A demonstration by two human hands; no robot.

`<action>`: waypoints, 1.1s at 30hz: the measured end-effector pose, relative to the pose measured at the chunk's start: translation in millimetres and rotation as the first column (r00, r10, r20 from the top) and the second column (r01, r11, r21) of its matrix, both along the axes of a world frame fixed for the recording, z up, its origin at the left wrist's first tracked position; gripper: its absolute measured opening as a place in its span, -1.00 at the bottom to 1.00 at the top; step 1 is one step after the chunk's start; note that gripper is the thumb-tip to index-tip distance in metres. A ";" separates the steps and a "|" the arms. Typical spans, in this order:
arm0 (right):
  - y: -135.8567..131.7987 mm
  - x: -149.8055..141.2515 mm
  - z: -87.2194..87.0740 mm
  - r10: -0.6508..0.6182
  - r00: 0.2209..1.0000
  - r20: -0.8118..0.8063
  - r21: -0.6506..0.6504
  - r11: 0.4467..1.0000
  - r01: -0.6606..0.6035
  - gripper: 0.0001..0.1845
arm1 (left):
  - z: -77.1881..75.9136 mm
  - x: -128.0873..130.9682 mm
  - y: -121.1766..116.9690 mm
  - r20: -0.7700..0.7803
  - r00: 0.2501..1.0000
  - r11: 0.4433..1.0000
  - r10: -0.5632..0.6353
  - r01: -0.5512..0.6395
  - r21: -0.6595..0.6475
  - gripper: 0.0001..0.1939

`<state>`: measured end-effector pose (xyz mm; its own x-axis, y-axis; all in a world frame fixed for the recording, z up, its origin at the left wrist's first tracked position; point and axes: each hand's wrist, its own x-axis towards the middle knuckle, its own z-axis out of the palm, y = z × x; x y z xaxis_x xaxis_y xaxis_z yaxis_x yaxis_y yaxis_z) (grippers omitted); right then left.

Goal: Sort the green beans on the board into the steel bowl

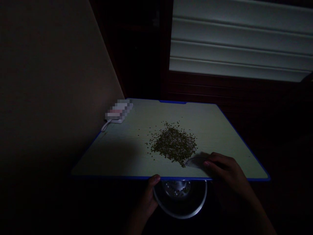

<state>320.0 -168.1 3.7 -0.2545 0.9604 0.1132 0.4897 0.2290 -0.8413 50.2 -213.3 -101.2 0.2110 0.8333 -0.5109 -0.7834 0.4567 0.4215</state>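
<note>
A loose pile of small green-brown seeds or lentils (173, 143) lies on a pale table top with a blue edge (117, 163). My right hand (223, 166) rests low over the table, pinching a thin, dark, see-through flat piece (195, 162) whose tip touches the near right side of the pile. Its exact kind is too dim to tell. Just below the table's near edge, my left hand (149, 195) grips the left side of a shiny metal bowl (188, 215), thumb up at the blue edge. Some seeds show inside the bowl; its far part is hidden beneath the table.
A white, blurred-out object with a strap or handle (118, 114) sits at the table's far left corner, beside a plain wall or panel (61, 65). Behind the table stand dark wood and pale horizontal slats (234, 42). The room is dim.
</note>
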 end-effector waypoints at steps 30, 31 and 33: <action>-3.3 -0.3 1.0 0.127 0.991 0.033 0.009 0.992 -0.128 -0.72 | 9.4 3.3 1.9 -0.026 0.999 0.999 0.046 -0.047 -0.027 -0.90; -3.6 -0.4 0.7 0.120 0.993 0.025 0.005 0.993 -0.120 -0.72 | 8.8 2.9 1.7 -0.023 0.999 0.998 0.049 -0.049 -0.027 -0.90; -3.9 -0.5 0.2 0.107 0.994 0.012 0.003 0.994 -0.107 -0.73 | 8.1 2.2 1.3 -0.012 0.999 0.999 0.040 -0.040 -0.028 -0.89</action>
<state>319.5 -172.0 3.9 -0.3571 0.9272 0.1128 0.4721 0.2834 -0.8348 52.4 -212.0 -93.2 0.1719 0.8260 -0.5368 -0.7963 0.4373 0.4179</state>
